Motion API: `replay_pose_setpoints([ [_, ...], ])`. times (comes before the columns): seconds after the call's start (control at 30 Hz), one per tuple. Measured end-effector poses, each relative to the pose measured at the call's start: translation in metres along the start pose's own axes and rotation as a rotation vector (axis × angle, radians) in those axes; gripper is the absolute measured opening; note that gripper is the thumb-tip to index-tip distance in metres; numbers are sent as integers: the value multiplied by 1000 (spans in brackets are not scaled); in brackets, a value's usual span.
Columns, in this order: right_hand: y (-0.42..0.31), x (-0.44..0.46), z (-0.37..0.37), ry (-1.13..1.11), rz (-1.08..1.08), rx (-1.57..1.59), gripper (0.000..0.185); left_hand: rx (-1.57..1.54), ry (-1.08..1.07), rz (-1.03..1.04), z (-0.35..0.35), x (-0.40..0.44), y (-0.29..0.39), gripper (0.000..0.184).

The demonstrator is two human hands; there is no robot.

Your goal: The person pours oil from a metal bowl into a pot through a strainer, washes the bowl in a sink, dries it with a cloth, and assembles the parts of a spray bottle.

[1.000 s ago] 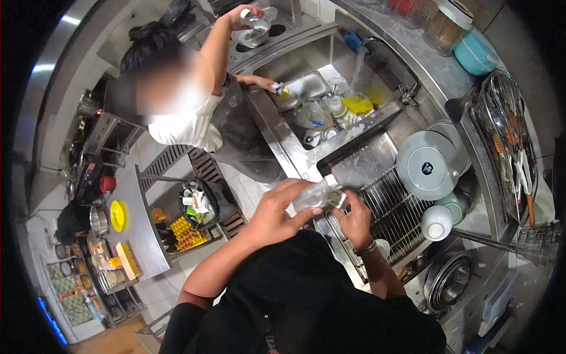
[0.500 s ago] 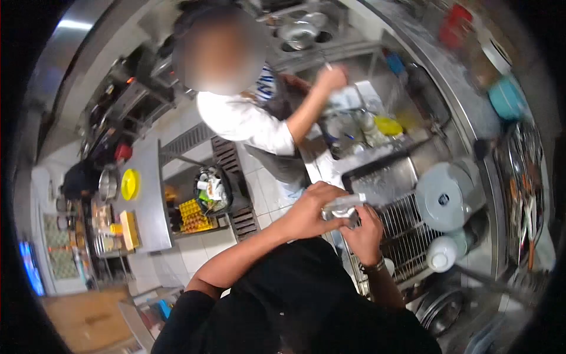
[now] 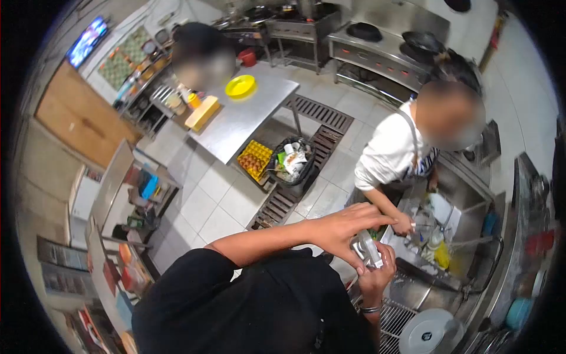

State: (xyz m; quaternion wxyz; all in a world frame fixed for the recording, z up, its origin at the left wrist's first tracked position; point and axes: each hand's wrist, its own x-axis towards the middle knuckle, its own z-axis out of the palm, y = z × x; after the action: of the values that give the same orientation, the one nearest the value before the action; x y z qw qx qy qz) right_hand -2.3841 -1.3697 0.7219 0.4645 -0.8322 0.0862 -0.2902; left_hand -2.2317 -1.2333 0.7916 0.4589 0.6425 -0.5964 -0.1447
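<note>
In front of my chest, both hands are on a small clear container (image 3: 367, 248), which looks like a drinking glass held tilted. My left hand (image 3: 345, 231) spans it from above, with the thumb on its near side and the fingers reaching over its far end. From the other side, my right hand (image 3: 378, 272) has its fingers closed around its lower part. Whether anything is inside the container cannot be made out. A white plate (image 3: 427, 331) rests on the wire rack (image 3: 394, 318) below my right hand.
A co-worker in a white top (image 3: 386, 147) stands at the sink (image 3: 466, 177), with a hand (image 3: 404, 225) among the dishes. A steel table (image 3: 268, 97) carries a yellow plate (image 3: 240, 87). Beneath it are an egg tray (image 3: 254, 159) and a lined bin (image 3: 292, 162). Another person (image 3: 203, 56) is beyond.
My view has swung, bringing the stoves and left shelves into sight. Both hands still hold the clear container, now tilted differently. The co-worker's hand has lowered to the dishes.
</note>
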Motion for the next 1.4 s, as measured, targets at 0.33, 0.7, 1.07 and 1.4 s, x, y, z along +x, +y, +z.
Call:
replay_pose_setpoints([
  [0.33, -39, 51, 89, -298, -192, 47, 43, 263, 176, -67, -79, -81, 10, 95],
  [0.7, -76, 69, 162, -375, -318, 69, 49, 470, 671, -586, -101, -135, 47, 101],
  [1.07, -88, 65, 204, -430, -320, 41, 46, 701, 250, -520, -152, -174, 53, 86],
  [1.4, -112, 65, 213, -417, -292, 50, 46, 999, 346, -388, -170, -182, 70, 102],
])
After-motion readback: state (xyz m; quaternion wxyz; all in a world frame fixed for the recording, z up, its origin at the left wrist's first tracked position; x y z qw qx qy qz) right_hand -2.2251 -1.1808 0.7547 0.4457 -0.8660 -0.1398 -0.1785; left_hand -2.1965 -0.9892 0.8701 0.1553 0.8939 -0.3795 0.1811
